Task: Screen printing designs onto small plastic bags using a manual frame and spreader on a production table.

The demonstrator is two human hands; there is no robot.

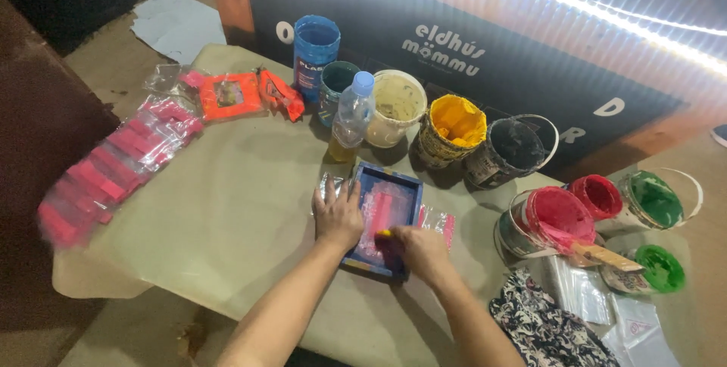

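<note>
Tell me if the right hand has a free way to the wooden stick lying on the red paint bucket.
Probably yes: the wooden stick rests uncovered across the red paint bucket, right of the right hand, with only bare paper between.

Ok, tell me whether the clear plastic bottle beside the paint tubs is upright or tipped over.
Upright. The plastic bottle stands on its base among the paint tubs, its pale blue cap on top, with yellowish liquid low inside.

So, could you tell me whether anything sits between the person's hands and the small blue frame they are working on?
Nothing visible does. The left hand rests flat on the left edge of the blue frame, and the right hand is at its lower right corner, pinching something small and yellow. The paint tubs stand behind the frame, clear of both hands.
</note>
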